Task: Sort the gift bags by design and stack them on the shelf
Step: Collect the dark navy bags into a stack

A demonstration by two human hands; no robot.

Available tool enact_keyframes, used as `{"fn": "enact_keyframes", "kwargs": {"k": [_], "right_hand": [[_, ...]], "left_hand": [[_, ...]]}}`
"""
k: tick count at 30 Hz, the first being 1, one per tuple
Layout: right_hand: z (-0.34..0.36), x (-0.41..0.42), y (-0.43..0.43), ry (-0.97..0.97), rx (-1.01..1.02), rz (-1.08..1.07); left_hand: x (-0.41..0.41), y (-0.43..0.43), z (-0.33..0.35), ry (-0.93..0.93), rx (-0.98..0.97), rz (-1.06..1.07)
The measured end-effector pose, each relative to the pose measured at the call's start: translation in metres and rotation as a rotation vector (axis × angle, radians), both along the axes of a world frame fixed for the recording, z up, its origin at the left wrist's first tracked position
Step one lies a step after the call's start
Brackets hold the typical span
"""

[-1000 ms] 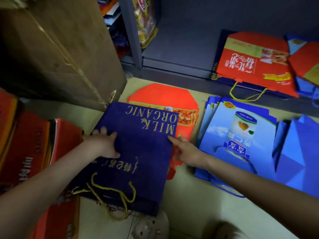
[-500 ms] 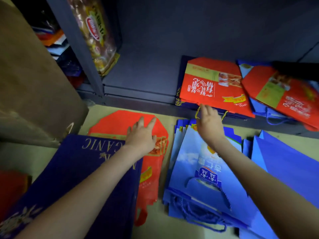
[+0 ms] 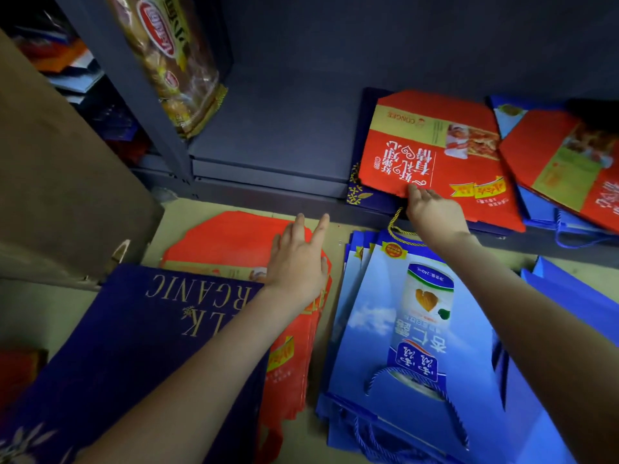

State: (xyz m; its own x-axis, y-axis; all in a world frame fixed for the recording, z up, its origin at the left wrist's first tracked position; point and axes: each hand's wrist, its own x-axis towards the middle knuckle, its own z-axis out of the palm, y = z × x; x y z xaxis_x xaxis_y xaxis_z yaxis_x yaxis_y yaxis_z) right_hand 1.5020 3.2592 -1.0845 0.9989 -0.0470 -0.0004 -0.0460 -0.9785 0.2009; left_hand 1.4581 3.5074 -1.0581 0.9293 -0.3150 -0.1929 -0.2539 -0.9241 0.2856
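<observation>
A navy "MILK ORGANIC" bag (image 3: 134, 329) lies on the floor at the lower left, partly over a stack of red bags (image 3: 227, 239). My left hand (image 3: 298, 259) hovers or rests on that red stack with its fingers spread. To the right is a stack of light blue bags (image 3: 385, 329) printed with a can. On the grey shelf (image 3: 268, 145) a red bag (image 3: 435, 152) lies on a navy bag (image 3: 361, 195). My right hand (image 3: 432, 212) touches this red bag's front edge, fingers straight. Another red bag (image 3: 569, 162) lies over blue ones at the far right.
A large brown cardboard box (image 3: 67, 162) stands at the left. A clear snack packet (image 3: 167, 61) leans by the shelf's upright post (image 3: 134, 95). More plain blue bags (image 3: 569, 296) lie on the floor at the right. The shelf's left half is bare.
Both hands let go of the navy bag, which now lies on the floor. My left hand moved onto the red floor stack; my right hand reached forward to the red bag on the shelf.
</observation>
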Motion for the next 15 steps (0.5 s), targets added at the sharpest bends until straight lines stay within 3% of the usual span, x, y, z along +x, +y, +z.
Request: {"fn": "enact_keyframes", "kwargs": {"k": [1, 4, 6, 8, 10, 12, 15], "right_hand": [[0.007, 0.001, -0.002, -0.009, -0.042, 0.039], [0.03, -0.003, -0.001, -0.373, -0.029, 0.204], [0.029, -0.017, 0.009, -0.545, 0.041, 0.362], [0.027, -0.043, 0.032, -0.569, 0.084, 0.494], [0.019, -0.072, 0.054, -0.526, 0.139, 0.601], [0.007, -0.097, 0.071, -0.441, 0.218, 0.656], [-0.004, -0.121, 0.086, -0.268, 0.334, 0.716]], "left_hand": [[0.0, 0.0, -0.001, 0.002, -0.018, -0.006], [-0.004, -0.001, 0.002, 0.057, -0.221, 0.006], [-0.008, -0.003, 0.015, 0.234, -0.578, 0.143], [-0.009, -0.001, 0.029, 0.463, -1.081, 0.392], [-0.008, 0.013, 0.036, 0.539, -1.359, 0.537], [-0.011, 0.028, 0.038, 0.498, -1.352, 0.592], [-0.025, 0.048, 0.032, 0.399, -1.101, 0.573]]}}
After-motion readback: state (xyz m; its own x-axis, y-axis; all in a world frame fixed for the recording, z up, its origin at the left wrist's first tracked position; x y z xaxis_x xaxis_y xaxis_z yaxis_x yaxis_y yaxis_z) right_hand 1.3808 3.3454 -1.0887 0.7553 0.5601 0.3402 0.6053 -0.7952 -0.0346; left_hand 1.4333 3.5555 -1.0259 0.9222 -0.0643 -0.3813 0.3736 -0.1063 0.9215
